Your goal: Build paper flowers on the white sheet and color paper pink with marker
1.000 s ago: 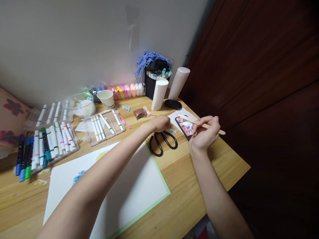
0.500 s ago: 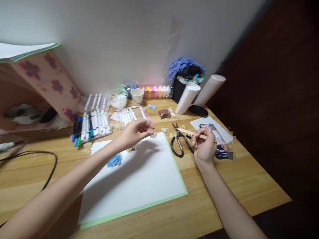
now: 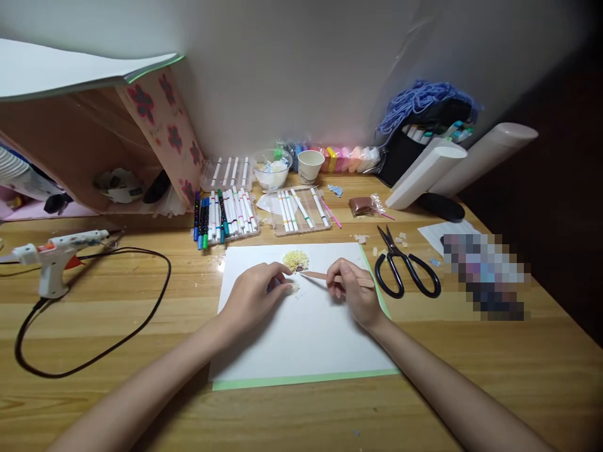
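Observation:
A white sheet (image 3: pixel 301 339) with a green edge lies on the table under both hands. On it is a small clump of yellow bits (image 3: pixel 295 258) with a dark spot at its lower edge. My right hand (image 3: pixel 355 289) is closed around a flat wooden stick (image 3: pixel 316 275), its pointed tip at that dark spot. My left hand (image 3: pixel 258 295) is just left of the clump, fingers curled, with a small pale scrap (image 3: pixel 295 287) at its thumb tip. A little blue shows between the left fingers; most of it is hidden behind the hand.
Black-handled scissors (image 3: pixel 407 270) lie right of the sheet, near a pixelated phone-like object (image 3: pixel 485 276). Markers (image 3: pixel 230 213), a paper cup (image 3: pixel 310 166) and a clear bowl (image 3: pixel 272 172) stand behind. A glue gun (image 3: pixel 54 263) with a looped cable lies left.
The view has swung right-to-left, bringing the glue gun into sight. Both hands have come together over the sheet, and the stick's tip has moved from beside the scissors to the yellow clump.

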